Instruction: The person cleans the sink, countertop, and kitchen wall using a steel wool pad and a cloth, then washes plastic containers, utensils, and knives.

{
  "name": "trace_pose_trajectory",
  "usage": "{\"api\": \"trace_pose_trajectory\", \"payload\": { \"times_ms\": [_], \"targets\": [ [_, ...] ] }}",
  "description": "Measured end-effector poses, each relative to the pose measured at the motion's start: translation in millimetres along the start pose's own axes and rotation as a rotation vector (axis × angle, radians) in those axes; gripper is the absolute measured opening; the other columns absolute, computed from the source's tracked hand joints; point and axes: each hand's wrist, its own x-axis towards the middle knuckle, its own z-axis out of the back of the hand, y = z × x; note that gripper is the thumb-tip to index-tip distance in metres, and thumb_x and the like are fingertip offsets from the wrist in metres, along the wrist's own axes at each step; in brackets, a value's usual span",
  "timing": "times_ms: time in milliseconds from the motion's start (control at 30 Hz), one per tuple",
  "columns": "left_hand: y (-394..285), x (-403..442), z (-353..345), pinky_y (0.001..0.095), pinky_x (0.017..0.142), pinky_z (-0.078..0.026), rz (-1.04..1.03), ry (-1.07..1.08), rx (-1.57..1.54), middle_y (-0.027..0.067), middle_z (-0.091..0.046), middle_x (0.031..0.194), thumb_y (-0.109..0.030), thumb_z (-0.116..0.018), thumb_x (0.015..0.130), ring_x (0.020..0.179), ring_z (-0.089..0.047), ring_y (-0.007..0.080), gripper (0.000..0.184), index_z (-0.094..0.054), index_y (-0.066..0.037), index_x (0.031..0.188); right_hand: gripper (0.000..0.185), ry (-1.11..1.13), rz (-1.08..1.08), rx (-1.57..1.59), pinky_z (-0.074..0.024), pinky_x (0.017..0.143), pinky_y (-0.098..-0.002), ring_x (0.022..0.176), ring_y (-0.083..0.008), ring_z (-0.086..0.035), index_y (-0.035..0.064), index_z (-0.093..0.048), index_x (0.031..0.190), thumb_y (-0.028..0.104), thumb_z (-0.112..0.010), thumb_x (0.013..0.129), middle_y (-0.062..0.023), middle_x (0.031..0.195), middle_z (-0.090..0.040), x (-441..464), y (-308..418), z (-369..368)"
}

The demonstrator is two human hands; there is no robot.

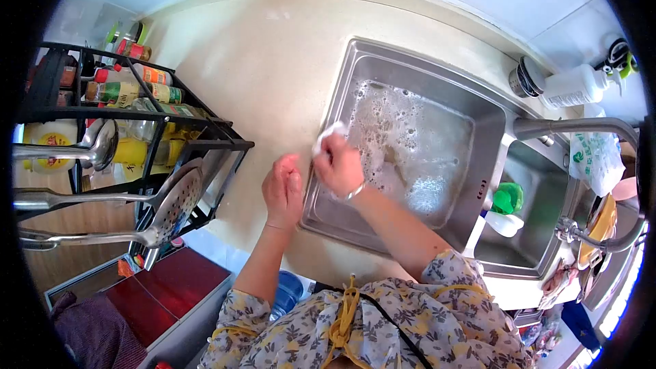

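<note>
White crumpled cloth (326, 139) sits bunched in my right hand (337, 165), at the left rim of the rectangular stainless-steel sink (489, 138). From my remote view, the fingers close around it. Foamy, cloudy water (441, 143) lies in the basin. My left hand (283, 190) is over the beige desk (273, 55), fingers curled together; I cannot tell whether it grips anything.
</note>
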Motion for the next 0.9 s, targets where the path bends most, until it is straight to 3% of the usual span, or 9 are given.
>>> {"api": "trace_pose_trajectory", "payload": {
  "times_ms": [33,100,167,267,333,433,533,833,900],
  "targets": [
    [-0.4,-0.7,-0.3,0.0342,0.061,-0.043,0.003,-0.018,-0.021,0.0077,-0.055,0.075,-0.026,-0.045,0.092,0.065,-0.053,0.0221,0.030,-0.052,-0.005,0.112,0.018,-0.002,-0.001,0.004,-0.0492,0.066,-0.0409,0.068,-0.0344,-0.060,0.0032,-0.055,0.083,0.018,-0.058,0.074,-0.0199,0.070,-0.059,-14.2,3.7,4.8],
    [-2.8,-1.9,1.8,0.0329,0.061,-0.043,0.041,-0.011,-0.057,0.0074,-0.055,0.075,-0.026,-0.044,0.092,0.065,-0.053,0.0210,0.030,-0.052,-0.005,0.112,0.018,0.457,-0.018,0.016,-0.0497,0.065,-0.0403,0.068,-0.0326,-0.062,0.0033,-0.056,0.085,0.017,-0.060,0.074,-0.0179,0.072,-0.060,-32.7,9.8,16.0],
    [-3.8,-1.3,2.7,0.0317,0.062,-0.042,0.085,-0.008,-0.093,0.0071,-0.055,0.075,-0.025,-0.044,0.093,0.065,-0.052,0.0199,0.030,-0.052,-0.004,0.112,0.017,0.437,-0.166,-0.034,-0.0499,0.070,-0.0413,0.077,-0.0330,-0.064,0.0042,-0.057,0.091,0.016,-0.057,0.078,-0.0190,0.078,-0.062,-11.7,3.6,23.4],
    [-7.3,-2.2,3.5,0.0294,0.061,-0.042,0.166,-0.018,-0.102,0.0063,-0.054,0.074,-0.022,-0.044,0.092,0.065,-0.051,0.0177,0.028,-0.051,-0.004,0.113,0.022,-0.012,-0.279,0.368,-0.0470,0.058,-0.0281,0.065,-0.0140,-0.056,0.0007,-0.055,0.099,0.015,-0.061,0.083,-0.0064,0.076,-0.060,82.7,-19.9,38.9],
    [-4.4,-3.8,3.4,0.0248,0.064,-0.038,0.217,0.015,-0.123,0.0031,-0.050,0.078,-0.024,-0.039,0.093,0.069,-0.044,0.0111,0.031,-0.050,-0.005,0.114,0.028,-0.052,-0.307,0.421,-0.0459,0.060,-0.0256,0.073,-0.0105,-0.055,-0.0003,-0.053,0.104,0.015,-0.062,0.083,-0.0046,0.091,-0.059,130.9,-44.7,35.0],
    [-5.2,-0.1,5.3,0.0300,0.060,-0.042,0.224,-0.006,-0.122,0.0064,-0.054,0.075,-0.018,-0.043,0.090,0.064,-0.051,0.0176,0.028,-0.050,-0.003,0.113,0.030,-0.242,-0.303,0.349,-0.0461,0.062,-0.0254,0.075,-0.0102,-0.054,0.0000,-0.052,0.108,0.017,-0.061,0.084,-0.0046,0.092,-0.059,121.8,-52.2,9.0],
    [-3.9,-2.4,6.0,0.0303,0.062,-0.042,0.246,-0.033,-0.169,0.0063,-0.054,0.076,-0.019,-0.040,0.090,0.066,-0.050,0.0167,0.029,-0.049,-0.003,0.113,0.031,-0.164,-0.298,0.372,-0.0465,0.073,-0.0291,0.078,-0.0161,-0.056,0.0012,-0.054,0.100,0.024,-0.061,0.081,-0.0088,0.089,-0.061,50.0,-47.1,-6.6],
    [-7.8,0.0,15.5,0.0274,0.067,-0.041,0.205,-0.048,-0.374,0.0050,-0.053,0.081,-0.031,-0.035,0.095,0.069,-0.046,0.0126,0.036,-0.049,-0.004,0.114,0.025,0.190,-0.089,-0.091,-0.0478,0.070,-0.0407,0.079,-0.0353,-0.058,0.0024,-0.055,0.099,0.013,-0.059,0.077,-0.0189,0.085,-0.057,-88.3,33.3,-8.9],
    [-7.2,4.1,18.2,0.0262,0.070,-0.040,0.211,-0.006,-0.384,0.0033,-0.053,0.084,-0.037,-0.033,0.097,0.073,-0.047,0.0111,0.040,-0.050,-0.004,0.114,0.023,0.461,-0.045,-0.214,-0.0473,0.080,-0.0445,0.088,-0.0377,-0.058,0.0023,-0.056,0.096,0.015,-0.058,0.077,-0.0189,0.097,-0.056,-99.6,39.4,-1.5]
  ]
}}
